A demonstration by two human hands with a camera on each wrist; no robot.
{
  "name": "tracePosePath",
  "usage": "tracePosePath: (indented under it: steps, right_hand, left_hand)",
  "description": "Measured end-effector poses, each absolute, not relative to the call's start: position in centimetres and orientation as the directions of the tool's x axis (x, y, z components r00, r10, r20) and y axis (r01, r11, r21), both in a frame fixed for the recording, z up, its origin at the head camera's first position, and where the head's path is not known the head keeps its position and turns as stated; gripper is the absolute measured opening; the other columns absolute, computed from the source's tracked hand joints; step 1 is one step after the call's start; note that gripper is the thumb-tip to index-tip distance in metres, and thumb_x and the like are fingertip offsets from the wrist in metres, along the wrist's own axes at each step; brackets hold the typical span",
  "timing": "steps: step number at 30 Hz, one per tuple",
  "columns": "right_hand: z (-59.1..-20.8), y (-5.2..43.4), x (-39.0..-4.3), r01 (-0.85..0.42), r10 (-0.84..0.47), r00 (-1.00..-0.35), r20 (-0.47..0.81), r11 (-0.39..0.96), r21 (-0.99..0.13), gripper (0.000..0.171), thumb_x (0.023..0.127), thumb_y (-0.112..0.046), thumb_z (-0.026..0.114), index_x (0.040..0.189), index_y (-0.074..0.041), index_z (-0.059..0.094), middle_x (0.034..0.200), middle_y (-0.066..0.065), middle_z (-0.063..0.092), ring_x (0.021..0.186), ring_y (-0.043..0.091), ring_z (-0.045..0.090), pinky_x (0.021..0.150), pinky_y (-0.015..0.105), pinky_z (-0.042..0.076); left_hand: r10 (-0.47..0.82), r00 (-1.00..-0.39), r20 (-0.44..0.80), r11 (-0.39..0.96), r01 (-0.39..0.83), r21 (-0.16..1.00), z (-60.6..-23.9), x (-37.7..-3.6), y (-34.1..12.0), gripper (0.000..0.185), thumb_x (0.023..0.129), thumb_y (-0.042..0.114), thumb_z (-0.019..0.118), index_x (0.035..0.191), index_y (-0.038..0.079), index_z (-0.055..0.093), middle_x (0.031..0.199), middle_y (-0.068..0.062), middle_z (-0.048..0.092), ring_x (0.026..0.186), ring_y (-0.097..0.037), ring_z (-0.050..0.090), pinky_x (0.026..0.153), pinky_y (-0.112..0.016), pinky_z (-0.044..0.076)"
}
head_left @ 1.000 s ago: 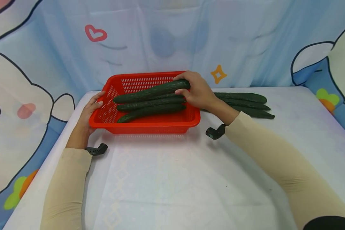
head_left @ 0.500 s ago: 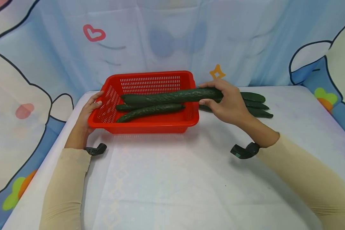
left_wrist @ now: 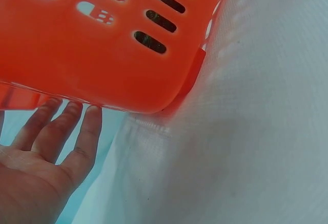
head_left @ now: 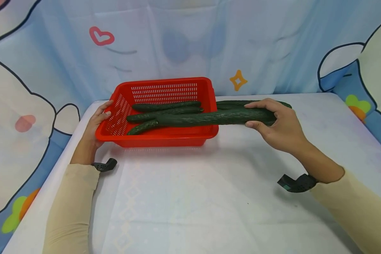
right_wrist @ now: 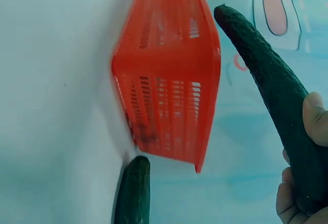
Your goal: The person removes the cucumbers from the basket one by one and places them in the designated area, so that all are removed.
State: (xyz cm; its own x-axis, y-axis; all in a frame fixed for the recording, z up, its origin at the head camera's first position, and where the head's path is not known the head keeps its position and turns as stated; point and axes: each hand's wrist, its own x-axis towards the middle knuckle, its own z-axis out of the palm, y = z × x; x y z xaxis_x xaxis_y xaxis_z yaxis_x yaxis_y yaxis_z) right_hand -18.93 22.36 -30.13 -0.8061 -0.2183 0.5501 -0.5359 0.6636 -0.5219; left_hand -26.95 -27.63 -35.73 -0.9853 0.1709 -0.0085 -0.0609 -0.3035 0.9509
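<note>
I see a table (head_left: pixel 190 197) under a white cloth, and on its far left part a red basket (head_left: pixel 165 141) with slotted walls. Three cucumbers (head_left: pixel 165 106) lie lengthwise in the basket, the nearest one partly hidden. More cucumbers (head_left: pixel 228 104) lie on the cloth just right of the basket. I can make out at least one there, and the right wrist view shows one dark end (right_wrist: pixel 133 193) close to the basket's wall (right_wrist: pixel 169 106).

A fourth long cucumber (head_left: pixel 209 118) hangs level in the air across the basket's right rim. Its left end is over the basket's floor and its right end is over the cloth, in front of the ones lying there. From the right wrist view I see it (right_wrist: pixel 271 90) clear of the rim, touching nothing but the hand.

My right hand (head_left: pixel 277 123) grips that cucumber at its right end, fingers curled over the top and thumb under. My left hand (head_left: pixel 96 121) lies against the basket's left wall, with its fingers (left_wrist: pixel 56 131) straight and relaxed along the plastic, steadying rather than clasping.

As I judge it, the sorting stands about midway. Three cucumbers are in the basket, a smaller lot is on the table, and one is between the two places and set down in neither. This one moment does not tell me which way it is travelling.
</note>
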Motion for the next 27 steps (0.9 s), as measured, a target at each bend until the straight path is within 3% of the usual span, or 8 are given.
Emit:
tracePosePath:
  steps: [7, 18, 21, 24, 27]
  right_hand:
    - [-30.4, 24.7, -18.5, -0.484, -0.184, -0.837, 0.515, 0.688, -0.541, 0.041, 0.075, -0.018, 0.076, 0.113, -0.026, 0.063, 0.109, -0.026, 0.055, 0.111, -0.015, 0.044, 0.086, 0.007, 0.034]
    - [-30.0, 28.2, -19.4, -0.37, -0.085, -0.881, 0.465, 0.736, -0.567, 0.038, 0.077, -0.024, 0.074, 0.113, -0.023, 0.065, 0.107, -0.034, 0.052, 0.109, -0.017, 0.043, 0.082, 0.004, 0.03]
    - [-29.8, 29.4, -19.4, -0.313, -0.046, -0.899, 0.435, 0.762, -0.567, 0.039, 0.077, -0.028, 0.073, 0.115, -0.024, 0.064, 0.107, -0.028, 0.055, 0.103, -0.015, 0.045, 0.073, 0.006, 0.034]
    - [-29.5, 30.4, -19.5, -0.251, -0.008, -0.917, 0.399, 0.789, -0.56, 0.041, 0.078, -0.032, 0.072, 0.117, -0.023, 0.063, 0.117, -0.009, 0.06, 0.092, -0.01, 0.041, 0.061, 0.012, 0.034]
    - [-29.0, 31.5, -19.6, -0.175, 0.034, -0.936, 0.349, 0.816, -0.55, 0.044, 0.08, -0.035, 0.07, 0.121, -0.022, 0.061, 0.131, 0.012, 0.053, 0.09, -0.006, 0.036, 0.054, 0.019, 0.033]
  left_hand:
    - [0.175, -0.984, -0.009, -0.302, -0.062, 0.951, -35.8, -27.0, -27.6, 0.051, 0.094, 0.016, 0.048, 0.141, 0.028, 0.033, 0.146, -0.005, 0.026, 0.13, -0.026, 0.031, 0.086, -0.032, 0.052]
    - [0.172, -0.985, -0.021, -0.281, -0.07, 0.957, -35.7, -26.9, -27.8, 0.05, 0.095, 0.019, 0.048, 0.142, 0.028, 0.033, 0.147, -0.005, 0.024, 0.127, -0.026, 0.035, 0.084, -0.031, 0.053]
    - [0.161, -0.987, -0.027, -0.255, -0.068, 0.965, -35.7, -26.9, -27.7, 0.05, 0.094, 0.02, 0.049, 0.141, 0.029, 0.034, 0.147, -0.005, 0.024, 0.128, -0.026, 0.034, 0.085, -0.031, 0.052]
    - [0.166, -0.986, -0.025, -0.269, -0.069, 0.961, -35.6, -26.9, -27.6, 0.05, 0.094, 0.019, 0.049, 0.141, 0.029, 0.034, 0.147, -0.005, 0.025, 0.128, -0.026, 0.034, 0.085, -0.032, 0.052]
    - [0.178, -0.984, -0.016, -0.296, -0.069, 0.953, -35.6, -26.9, -27.7, 0.051, 0.095, 0.018, 0.048, 0.142, 0.028, 0.033, 0.146, -0.005, 0.025, 0.127, -0.026, 0.034, 0.084, -0.032, 0.052]
